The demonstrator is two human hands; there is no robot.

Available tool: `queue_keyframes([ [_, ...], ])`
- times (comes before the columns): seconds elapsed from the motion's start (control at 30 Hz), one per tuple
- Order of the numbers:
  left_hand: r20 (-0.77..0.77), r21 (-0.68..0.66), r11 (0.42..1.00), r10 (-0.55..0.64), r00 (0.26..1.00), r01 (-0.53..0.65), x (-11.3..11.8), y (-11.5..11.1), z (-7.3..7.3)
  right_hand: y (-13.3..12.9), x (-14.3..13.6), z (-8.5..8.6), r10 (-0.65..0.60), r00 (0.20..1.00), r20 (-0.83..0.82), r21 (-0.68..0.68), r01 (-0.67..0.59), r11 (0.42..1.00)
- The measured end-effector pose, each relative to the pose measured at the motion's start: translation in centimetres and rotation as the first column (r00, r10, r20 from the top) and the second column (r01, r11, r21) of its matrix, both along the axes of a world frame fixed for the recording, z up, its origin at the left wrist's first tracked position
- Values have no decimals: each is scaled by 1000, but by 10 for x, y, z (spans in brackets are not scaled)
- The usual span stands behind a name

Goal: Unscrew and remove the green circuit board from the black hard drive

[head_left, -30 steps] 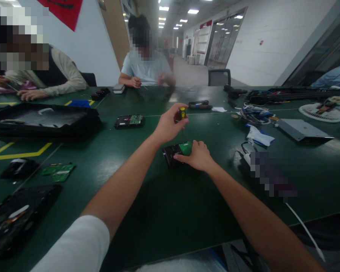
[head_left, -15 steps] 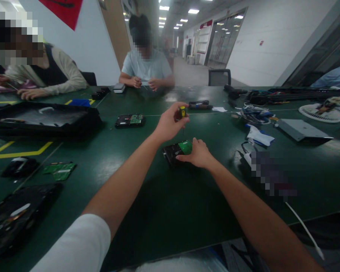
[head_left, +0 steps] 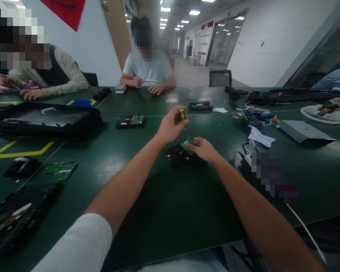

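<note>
My left hand (head_left: 172,124) is closed round the yellow and black handle of a screwdriver (head_left: 181,114), held upright. Its thin shaft points down at the far side of a black hard drive (head_left: 178,155) lying on the table. A green circuit board (head_left: 187,145) covers part of the drive's upper face. Against the right side of the drive, my right hand (head_left: 205,150) has its thumb over the board and its fingers curled at the edge. The exact spot where the screwdriver tip rests is too small to make out.
Another hard drive (head_left: 130,121) lies beyond my left forearm. Black trays (head_left: 45,117), a loose green board (head_left: 61,170) and a dark casing (head_left: 22,215) are at left. Cables (head_left: 255,115), a grey metal box (head_left: 306,131) and a power strip (head_left: 251,162) occupy the right. Two people sit opposite.
My right thumb has drawn back from across the drive to the circuit board. The drive sits slightly turned. My left hand keeps the screwdriver upright. The person opposite has lowered a hand to the table.
</note>
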State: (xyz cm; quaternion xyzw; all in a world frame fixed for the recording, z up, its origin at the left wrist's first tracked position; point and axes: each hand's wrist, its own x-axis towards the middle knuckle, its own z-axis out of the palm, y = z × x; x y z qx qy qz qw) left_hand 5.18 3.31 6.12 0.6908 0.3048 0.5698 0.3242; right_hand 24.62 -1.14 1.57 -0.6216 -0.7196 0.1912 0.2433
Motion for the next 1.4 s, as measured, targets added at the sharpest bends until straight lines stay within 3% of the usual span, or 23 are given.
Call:
queue_keyframes([
  [0.07,-2,1,1000,13,1000,-13,1,2,-5,5,-3,-5,-44,998,-51,-8,44,999],
  [0.43,-20,14,998,64,998,-64,3,3,-9,14,-8,-8,-45,996,76,64,40,997],
  [1.4,10,32,999,4,1000,-4,11,2,-20,9,-7,-22,-66,997,50,189,56,980],
])
